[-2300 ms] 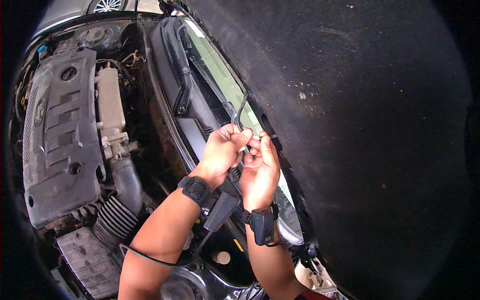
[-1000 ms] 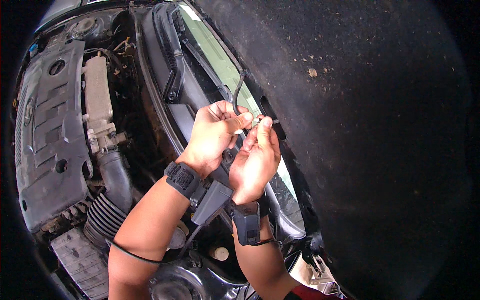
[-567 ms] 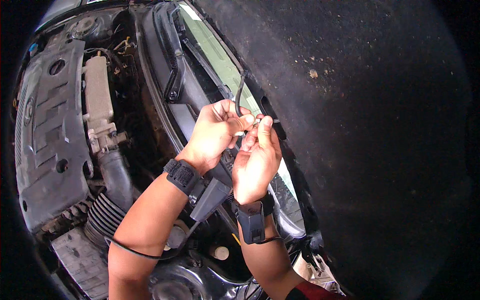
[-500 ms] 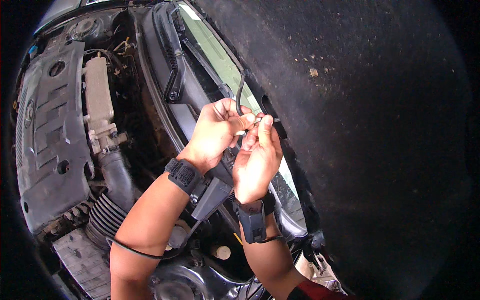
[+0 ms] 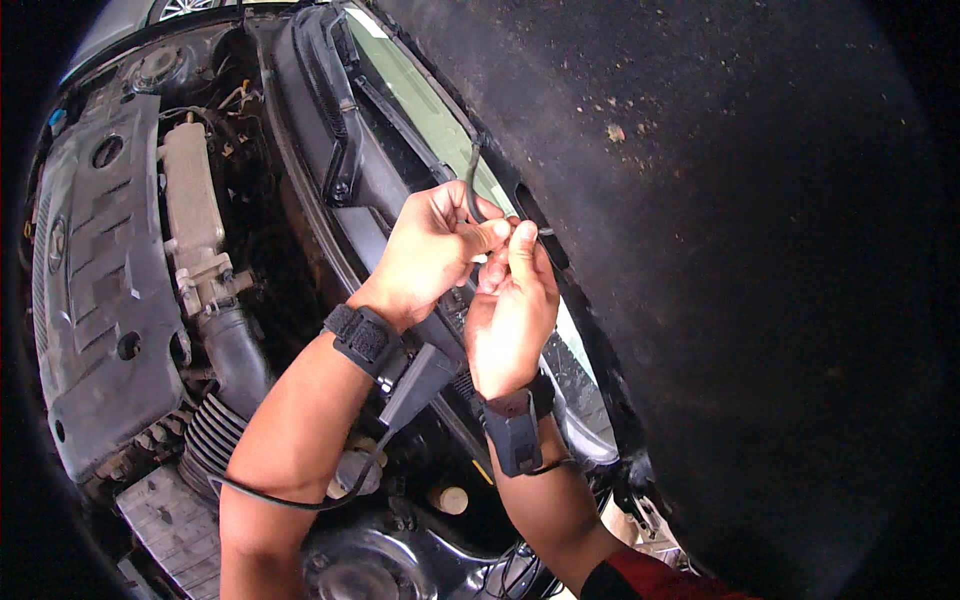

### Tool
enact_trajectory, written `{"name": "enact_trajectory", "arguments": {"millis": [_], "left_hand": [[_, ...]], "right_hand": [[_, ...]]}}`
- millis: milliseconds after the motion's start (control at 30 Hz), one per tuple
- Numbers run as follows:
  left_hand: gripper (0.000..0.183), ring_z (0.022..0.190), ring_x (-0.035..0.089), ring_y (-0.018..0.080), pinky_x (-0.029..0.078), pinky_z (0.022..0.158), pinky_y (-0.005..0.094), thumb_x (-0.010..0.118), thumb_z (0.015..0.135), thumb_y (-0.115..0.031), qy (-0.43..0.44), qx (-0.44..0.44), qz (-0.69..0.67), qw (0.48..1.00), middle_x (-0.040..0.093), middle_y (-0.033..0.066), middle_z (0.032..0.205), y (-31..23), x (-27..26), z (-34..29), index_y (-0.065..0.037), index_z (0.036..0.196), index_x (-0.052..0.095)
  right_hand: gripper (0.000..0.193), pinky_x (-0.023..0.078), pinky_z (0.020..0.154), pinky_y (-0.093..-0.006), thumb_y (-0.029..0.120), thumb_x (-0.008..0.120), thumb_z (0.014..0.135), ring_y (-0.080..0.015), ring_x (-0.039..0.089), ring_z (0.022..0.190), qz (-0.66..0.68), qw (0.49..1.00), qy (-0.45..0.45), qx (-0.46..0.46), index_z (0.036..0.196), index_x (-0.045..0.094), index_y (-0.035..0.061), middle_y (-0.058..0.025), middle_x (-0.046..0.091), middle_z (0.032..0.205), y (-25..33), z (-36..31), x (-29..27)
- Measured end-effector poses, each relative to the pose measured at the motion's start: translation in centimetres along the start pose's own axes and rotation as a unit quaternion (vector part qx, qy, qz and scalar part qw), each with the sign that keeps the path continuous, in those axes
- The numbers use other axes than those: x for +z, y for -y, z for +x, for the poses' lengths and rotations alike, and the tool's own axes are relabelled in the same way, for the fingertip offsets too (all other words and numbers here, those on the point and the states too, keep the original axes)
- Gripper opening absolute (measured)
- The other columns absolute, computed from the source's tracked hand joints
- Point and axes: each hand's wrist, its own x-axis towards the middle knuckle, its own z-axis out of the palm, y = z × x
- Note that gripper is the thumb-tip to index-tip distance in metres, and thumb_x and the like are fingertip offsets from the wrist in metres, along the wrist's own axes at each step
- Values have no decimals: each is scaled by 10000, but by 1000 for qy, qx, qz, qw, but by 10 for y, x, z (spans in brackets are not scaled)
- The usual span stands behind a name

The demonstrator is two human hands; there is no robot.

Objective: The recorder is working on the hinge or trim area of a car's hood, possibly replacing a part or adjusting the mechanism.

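Observation:
Both hands meet over the rear of an open car engine bay, just below the raised hood [image 5: 720,280]. My left hand [image 5: 430,250] pinches a thin dark hose [image 5: 470,180] that curves up toward the hood's edge. My right hand [image 5: 512,305] presses against the left, its fingertips closed on the hose's lower end and a small fitting there. Each wrist carries a black strap with a small device; a cable runs from the left one along my forearm.
The grey engine cover [image 5: 95,270] fills the left side, with a pale reservoir [image 5: 190,210] and a ribbed intake hose [image 5: 215,440] beside it. The windshield [image 5: 420,110] and a wiper arm [image 5: 335,110] lie beyond my hands. The dusty hood underside looms at the right.
Both hands have stayed together on the hose, shifting only slightly; the fingers have been working at its end. The view has tilted a little.

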Motion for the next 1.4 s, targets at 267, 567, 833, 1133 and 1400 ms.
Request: {"name": "enact_trajectory", "arguments": {"millis": [267, 567, 833, 1133, 1400], "left_hand": [[431, 669, 510, 66, 426, 599, 233, 733, 822, -167, -84, 138, 386, 908, 585, 9, 793, -34, -20, -10, -23, 1195, 572], [187, 778, 647, 255, 496, 704, 351, 609, 907, -156, 102, 169, 449, 871, 641, 166, 843, -37, -12, -10, 2, 1006, 607], [181, 629, 462, 93, 418, 589, 269, 535, 974, -175, 102, 79, 307, 943, 508, 19, 673, -19, -10, -7, -6, 932, 585], [165, 635, 519, 81, 455, 587, 272, 527, 972, -135, 46, 106, 280, 953, 563, 27, 669, -7, -3, -11, -1, 891, 577], [126, 595, 574, 116, 472, 552, 298, 560, 938, -92, -9, 156, 324, 933, 577, 85, 632, 4, 3, -11, 16, 876, 584]], "right_hand": [[213, 339, 523, -155, 226, 561, 968, -13, 431, 589, 28, 999, -18, 42, 1039, 613, 33, 38, 522, 731, 13, -8, 7], [361, 385, 607, -210, 281, 492, 996, -69, 426, 655, 149, 978, 137, 49, 1258, 522, 35, 12, 524, 801, 6, 5, -16], [342, 387, 620, -217, 258, 498, 994, -71, 427, 673, 119, 982, 143, 21, 1209, 544, -4, 12, 511, 794, 4, 9, -20], [277, 385, 604, -187, 253, 488, 1003, -37, 459, 692, 72, 994, 68, -46, 1102, 565, 6, 17, 525, 795, -10, 8, 1], [301, 454, 680, -229, 294, 478, 1004, -81, 523, 767, 35, 997, 64, -39, 1101, 548, 18, -3, 545, 859, -9, 3, 6]]}}
